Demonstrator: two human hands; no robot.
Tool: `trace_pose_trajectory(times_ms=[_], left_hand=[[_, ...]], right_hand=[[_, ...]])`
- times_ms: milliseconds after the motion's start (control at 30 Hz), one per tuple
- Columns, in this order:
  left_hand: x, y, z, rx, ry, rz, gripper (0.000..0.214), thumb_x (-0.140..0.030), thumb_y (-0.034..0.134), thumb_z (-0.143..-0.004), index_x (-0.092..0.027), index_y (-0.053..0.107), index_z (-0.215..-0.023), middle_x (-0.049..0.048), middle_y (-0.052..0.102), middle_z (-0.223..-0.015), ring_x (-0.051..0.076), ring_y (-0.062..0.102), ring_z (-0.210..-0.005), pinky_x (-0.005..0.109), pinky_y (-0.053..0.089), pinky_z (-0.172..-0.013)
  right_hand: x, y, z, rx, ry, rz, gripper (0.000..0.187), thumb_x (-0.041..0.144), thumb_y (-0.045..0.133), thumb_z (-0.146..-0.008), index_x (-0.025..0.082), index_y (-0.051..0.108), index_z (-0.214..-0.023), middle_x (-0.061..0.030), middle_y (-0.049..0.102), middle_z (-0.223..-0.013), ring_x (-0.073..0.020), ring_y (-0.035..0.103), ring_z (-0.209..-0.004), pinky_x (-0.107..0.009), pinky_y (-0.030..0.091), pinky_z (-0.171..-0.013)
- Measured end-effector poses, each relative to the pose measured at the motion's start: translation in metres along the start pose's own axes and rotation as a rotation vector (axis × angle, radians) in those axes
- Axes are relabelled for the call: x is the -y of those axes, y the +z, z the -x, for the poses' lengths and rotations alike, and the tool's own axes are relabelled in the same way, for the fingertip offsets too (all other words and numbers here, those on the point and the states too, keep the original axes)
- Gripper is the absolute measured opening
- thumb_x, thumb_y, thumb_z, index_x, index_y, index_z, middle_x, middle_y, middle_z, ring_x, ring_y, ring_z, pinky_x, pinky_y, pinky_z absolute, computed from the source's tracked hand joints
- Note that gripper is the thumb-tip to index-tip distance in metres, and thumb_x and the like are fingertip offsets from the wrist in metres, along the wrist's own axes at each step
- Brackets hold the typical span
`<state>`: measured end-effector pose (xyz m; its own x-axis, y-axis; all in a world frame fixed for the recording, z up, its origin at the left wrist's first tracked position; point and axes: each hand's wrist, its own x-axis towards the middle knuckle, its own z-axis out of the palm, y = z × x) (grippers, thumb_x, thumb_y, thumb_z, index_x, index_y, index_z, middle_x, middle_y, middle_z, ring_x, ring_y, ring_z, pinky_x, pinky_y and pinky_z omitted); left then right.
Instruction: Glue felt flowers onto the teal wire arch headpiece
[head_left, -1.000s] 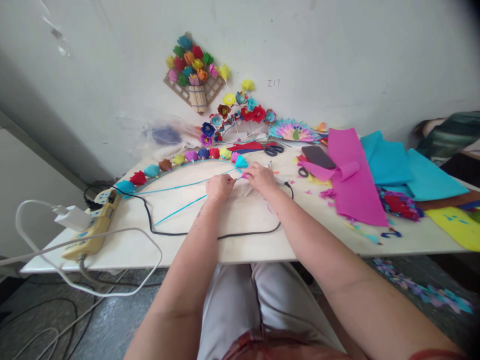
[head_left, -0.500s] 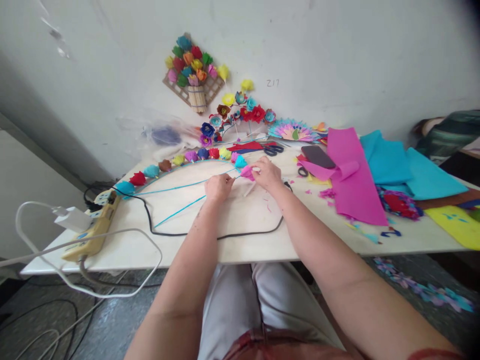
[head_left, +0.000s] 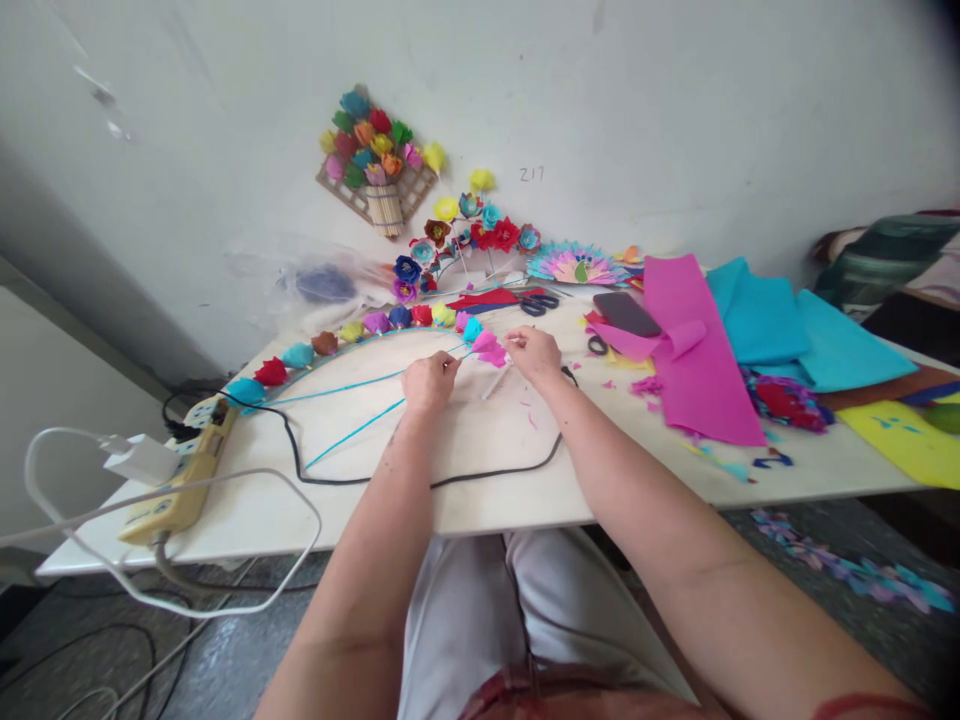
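Since the earlier frame, the right hand (head_left: 536, 355) has drawn back a little from the pink flower (head_left: 490, 348), leaving a narrow gap between petals and fingertips. Below both hands spreads the pale tabletop (head_left: 480, 500). Over its right part lies a long pink sheet (head_left: 701, 370), with blue sheets (head_left: 757, 315) beside it. A curved row of coloured flowers (head_left: 421, 316) runs from near the yellow power strip (head_left: 176, 500) at the left to just beside the pink flower. The hands are apart: the left hand (head_left: 429, 380) pinches a thin blue stem (head_left: 463, 356), while the right has its fingertips bunched, and whether they grip anything I cannot tell. Near the pink sheet rests a dark phone (head_left: 626, 314); dark scissors (head_left: 541, 303) lie beyond the right hand. Between the two hands, the pink flower sits at the stem's end. Tiny pink scraps (head_left: 609, 384) dot the surface to the right.
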<state>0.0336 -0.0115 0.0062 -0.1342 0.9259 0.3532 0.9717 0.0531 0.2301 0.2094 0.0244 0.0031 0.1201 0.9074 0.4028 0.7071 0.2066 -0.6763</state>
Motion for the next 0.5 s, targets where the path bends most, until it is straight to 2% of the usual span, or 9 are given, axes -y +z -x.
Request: trace_pose_trajectory(times_ms=[167,333,500], left_hand=[[-0.001,-0.001,0.001,0.008,-0.006,0.002,0.035,-0.048,0.036,-0.077,-0.028,0.062,-0.09,0.003,0.067,-0.083,0.017,0.057,-0.081,0.024,0.037,-0.065],[-0.001,0.0,0.001,-0.004,-0.001,0.005,0.035,-0.048,0.037,-0.077,-0.028,0.062,-0.089,0.0024,0.067,-0.082,0.016,0.057,-0.081,0.024,0.037,-0.065],[-0.002,0.0,0.0,-0.015,0.006,0.012,0.035,-0.049,0.037,-0.077,-0.028,0.062,-0.088,0.0015,0.067,-0.079,0.016,0.058,-0.079,0.024,0.037,-0.064]], right_hand=[[0.004,0.002,0.003,0.002,-0.02,-0.079,0.021,0.035,0.049,-0.068,0.02,0.064,-0.073,-0.0008,0.064,-0.07,-0.0144,0.057,-0.069,-0.024,0.04,-0.063],[0.006,0.013,0.006,0.119,-0.14,-0.186,0.027,0.037,0.045,-0.068,0.016,0.059,-0.057,0.0017,0.053,-0.052,-0.011,0.048,-0.055,-0.02,0.034,-0.052],[0.006,0.021,0.007,0.219,-0.062,-0.348,0.028,0.039,0.047,-0.065,0.016,0.055,-0.052,0.0039,0.043,-0.046,-0.009,0.04,-0.048,-0.02,0.03,-0.046]])
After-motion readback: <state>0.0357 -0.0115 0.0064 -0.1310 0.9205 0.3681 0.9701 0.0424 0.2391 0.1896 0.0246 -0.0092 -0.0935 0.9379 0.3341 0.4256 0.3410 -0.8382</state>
